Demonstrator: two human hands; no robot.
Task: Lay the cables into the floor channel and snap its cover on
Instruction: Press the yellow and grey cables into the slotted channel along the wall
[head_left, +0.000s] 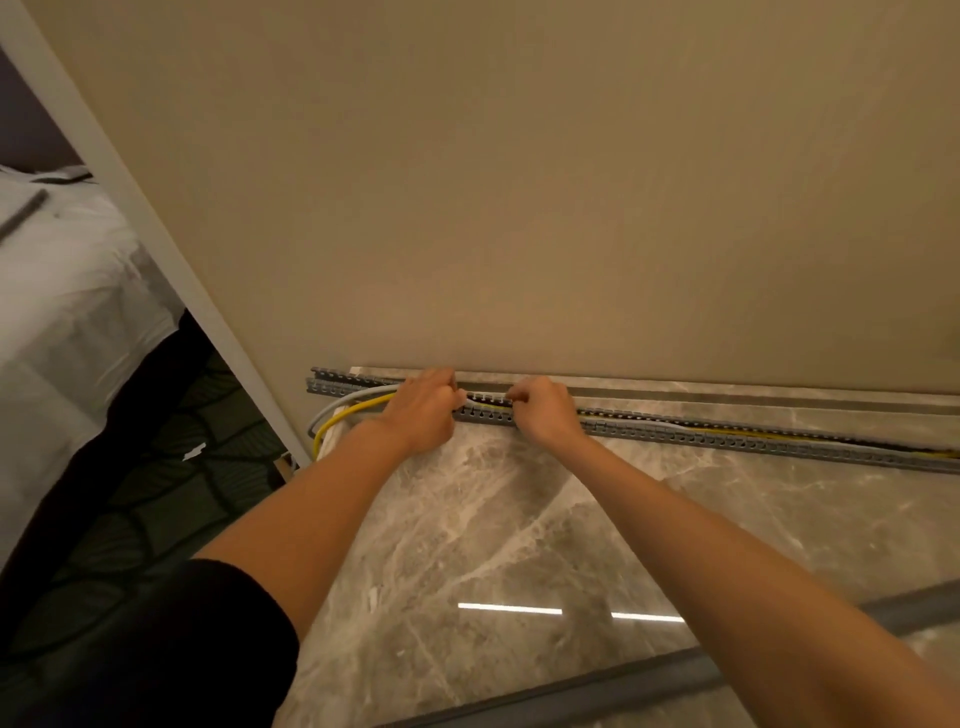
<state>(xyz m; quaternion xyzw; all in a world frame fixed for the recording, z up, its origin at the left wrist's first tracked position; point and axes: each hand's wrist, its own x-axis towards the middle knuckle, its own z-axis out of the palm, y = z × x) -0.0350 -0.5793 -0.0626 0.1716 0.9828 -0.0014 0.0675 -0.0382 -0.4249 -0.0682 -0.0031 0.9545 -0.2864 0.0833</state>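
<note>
1. The long grey slotted plastic floor channel (727, 439) lay at the foot of the beige wall (519, 208); a yellow cable (353, 410) and a pale grey cable (343, 397) looped free at its left end.
2. The yellow cable was gripped in the curled left hand (423, 410) — the fingers of the right hand (545, 410) were hooked into the channel, their hold hidden.
3. Cables were best pressed down stretch by stretch — nothing left proud of the slotted walls.

Beige wall (519, 182) ahead; glossy grey marble floor (493, 519); white-sheeted bed (62, 312) left; patterned dark carpet (156, 493).

Left hand (423, 413) and right hand (546, 415), near together, seemingly curled
</note>
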